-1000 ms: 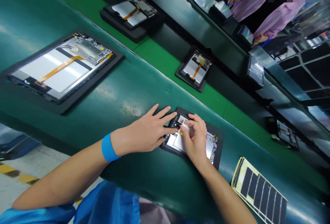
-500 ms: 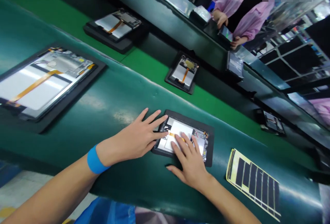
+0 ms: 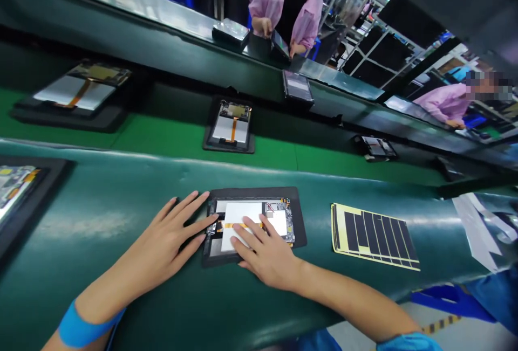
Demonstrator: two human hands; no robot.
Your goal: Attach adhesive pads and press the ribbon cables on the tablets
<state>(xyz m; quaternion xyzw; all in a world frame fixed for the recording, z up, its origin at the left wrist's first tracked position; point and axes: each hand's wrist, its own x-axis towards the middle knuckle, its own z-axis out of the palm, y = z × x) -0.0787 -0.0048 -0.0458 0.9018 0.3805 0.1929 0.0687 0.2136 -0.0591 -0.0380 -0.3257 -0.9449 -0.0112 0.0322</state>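
An opened tablet [image 3: 279,221] with a white battery, an orange flat cable and a circuit board lies on a black pad [image 3: 300,216] on the green bench. My left hand [image 3: 162,243] has its fingers spread, with the fingertips at the tablet's left edge; a blue band circles that wrist. My right hand [image 3: 269,254] lies over the middle of the tablet, fingers apart, fingertips on the battery and orange cable. Neither hand grips anything. To the right lies a yellow-edged sheet [image 3: 374,235] of black strips.
Another opened tablet [image 3: 16,189] lies at the left edge. Beyond the bench, a green belt [image 3: 174,140] carries several opened tablets. Across it, a person in pink [image 3: 279,3] holds a device. White strips [image 3: 477,232] lie at the far right.
The view has turned to the right, so the bench and tablets appear shifted left and more level. Both hands stay spread at the same tablet.
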